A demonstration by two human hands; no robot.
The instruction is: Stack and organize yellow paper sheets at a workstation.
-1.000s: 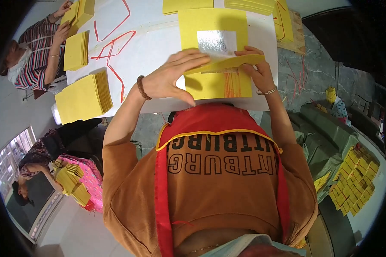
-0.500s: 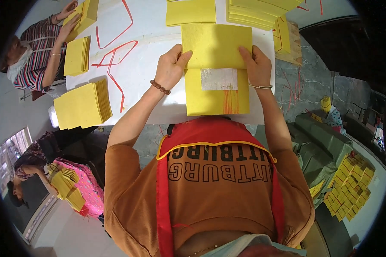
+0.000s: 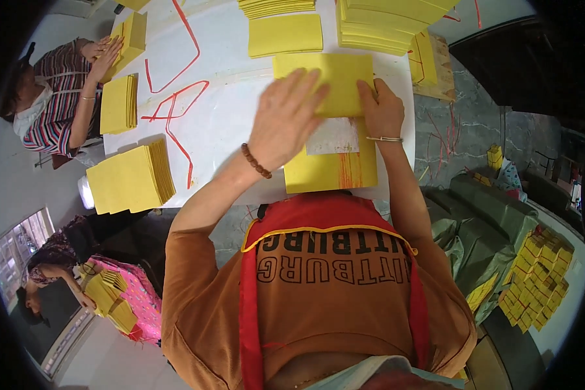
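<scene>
Yellow paper spread out in front of me, one blurry hand

So, clock centred on the yellow paper [image 3: 331,68], on the white table [image 3: 231,84] right at the near edge. Silver patch [image 3: 338,142] and orange-red streaks show on its near half. Left hand [image 3: 286,117] is at about 9 o'clock, fingers spread wide over the paper; too blurred to tell if it's touching. Right hand [image 3: 385,109] sits at 2, thumb on the edge, fingers curled, can't tell if they're pinching anything. Yellow stacks: 11 o'clock [image 3: 285,36], 1 [image 3: 370,29], and between 8 and 9 [image 3: 120,182]. Red strips [image 3: 170,117] lie around 9, well apart from the paper.
</scene>
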